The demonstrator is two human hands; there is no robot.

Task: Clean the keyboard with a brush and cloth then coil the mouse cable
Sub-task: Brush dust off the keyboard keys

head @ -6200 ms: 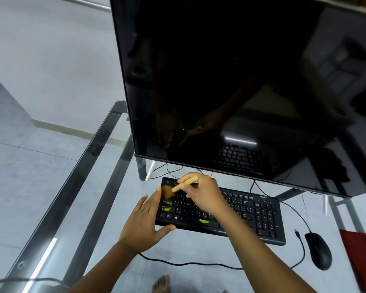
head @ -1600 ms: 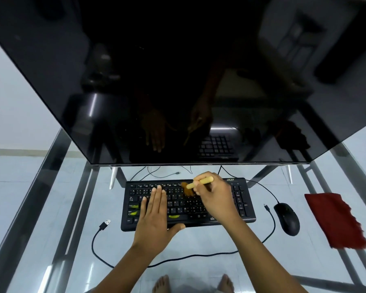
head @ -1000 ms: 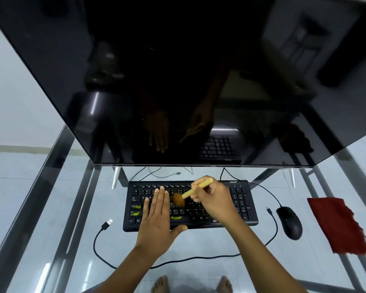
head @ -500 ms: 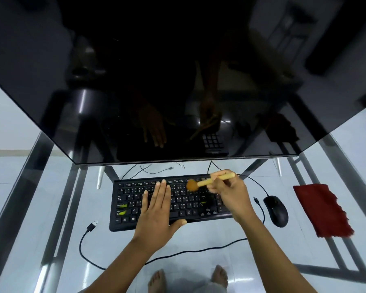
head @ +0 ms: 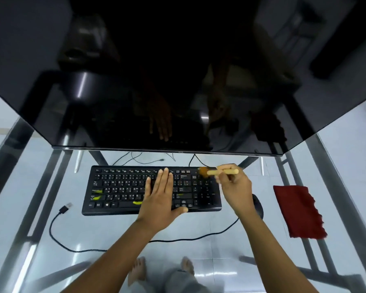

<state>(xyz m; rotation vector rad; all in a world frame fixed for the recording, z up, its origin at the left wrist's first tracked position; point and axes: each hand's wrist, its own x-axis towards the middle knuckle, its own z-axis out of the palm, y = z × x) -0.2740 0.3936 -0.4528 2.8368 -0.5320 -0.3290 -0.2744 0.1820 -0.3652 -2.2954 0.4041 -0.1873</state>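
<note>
A black keyboard (head: 123, 189) with a few yellow-green marks lies on the glass table under the monitor. My left hand (head: 160, 196) rests flat on its middle keys, fingers together and extended. My right hand (head: 235, 186) grips a small brush (head: 219, 171) with a pale wooden handle; its brown bristles touch the keyboard's top right corner above the number pad. A black mouse (head: 258, 205) sits just right of the keyboard, mostly hidden behind my right wrist. Its black cable (head: 72, 248) loops along the table front to a loose USB plug (head: 65, 208). A red cloth (head: 297, 210) lies at the right.
A large dark monitor (head: 178, 70) overhangs the back of the keyboard and fills the upper view. The glass table (head: 40, 208) has metal frame bars along both sides. Thin cables (head: 140, 158) lie behind the keyboard. Bare feet show through the glass below.
My right hand has carried the brush rightward from the keyboard's middle to its top right corner. My left hand has stayed flat on the keys, shifting slightly right.
</note>
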